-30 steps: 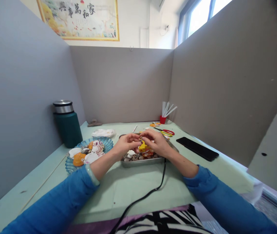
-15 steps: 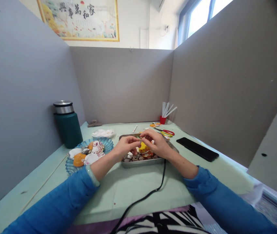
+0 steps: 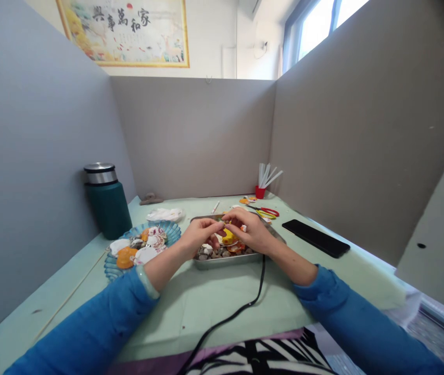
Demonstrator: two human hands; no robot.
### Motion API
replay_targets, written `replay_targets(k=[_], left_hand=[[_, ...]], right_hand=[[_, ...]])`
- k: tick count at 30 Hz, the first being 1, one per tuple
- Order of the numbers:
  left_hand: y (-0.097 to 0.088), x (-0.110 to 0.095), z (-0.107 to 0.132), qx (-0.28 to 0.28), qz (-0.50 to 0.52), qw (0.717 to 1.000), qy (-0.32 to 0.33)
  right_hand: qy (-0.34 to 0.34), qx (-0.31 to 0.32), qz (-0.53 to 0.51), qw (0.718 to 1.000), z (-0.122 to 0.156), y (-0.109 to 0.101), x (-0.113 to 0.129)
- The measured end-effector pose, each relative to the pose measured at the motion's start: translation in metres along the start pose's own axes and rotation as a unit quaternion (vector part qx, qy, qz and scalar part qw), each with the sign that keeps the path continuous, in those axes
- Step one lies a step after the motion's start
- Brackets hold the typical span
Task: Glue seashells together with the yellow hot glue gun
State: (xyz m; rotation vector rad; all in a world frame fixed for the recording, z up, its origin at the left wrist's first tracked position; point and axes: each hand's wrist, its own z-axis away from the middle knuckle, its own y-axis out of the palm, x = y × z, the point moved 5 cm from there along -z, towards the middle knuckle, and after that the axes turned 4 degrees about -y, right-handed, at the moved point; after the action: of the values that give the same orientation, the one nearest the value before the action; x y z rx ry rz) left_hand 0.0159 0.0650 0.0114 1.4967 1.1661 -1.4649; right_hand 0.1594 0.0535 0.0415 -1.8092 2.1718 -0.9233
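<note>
Above a metal tray (image 3: 229, 260) my two hands meet at the fingertips. My left hand (image 3: 204, 234) is pinched, its thumb and forefinger pressed together. My right hand (image 3: 251, 229) pinches too, its fingertips close against the left ones. What lies between them is too small to make out. Under the hands, the tray holds brown pebbles (image 3: 217, 253), orange-and-white pieces and a yellow object (image 3: 229, 238) partly hidden by my fingers. A black cable (image 3: 241, 311) runs from the tray's front edge toward my lap.
A blue scalloped plate (image 3: 173, 229) of shells stands left, beside a dark green flask (image 3: 108, 208). On the right are red-and-yellow scissors (image 3: 267, 212), a black phone (image 3: 315, 238) and a red cup (image 3: 259, 193) of white sticks. White plastic (image 3: 166, 214) lies behind the plate. Grey partitions enclose the table.
The view has shifted very slightly. Both hands stay over the tray with fingertips together, and only the fingers have moved a little.
</note>
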Motion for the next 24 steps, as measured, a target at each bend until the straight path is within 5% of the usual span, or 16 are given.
replay_targets(k=[24], left_hand=[[-0.0005,-0.0036,-0.0001,0.055,0.102,0.993,0.014]], right_hand=[[-0.014,0.017,0.027,0.999,0.0014,0.001,0.0035]])
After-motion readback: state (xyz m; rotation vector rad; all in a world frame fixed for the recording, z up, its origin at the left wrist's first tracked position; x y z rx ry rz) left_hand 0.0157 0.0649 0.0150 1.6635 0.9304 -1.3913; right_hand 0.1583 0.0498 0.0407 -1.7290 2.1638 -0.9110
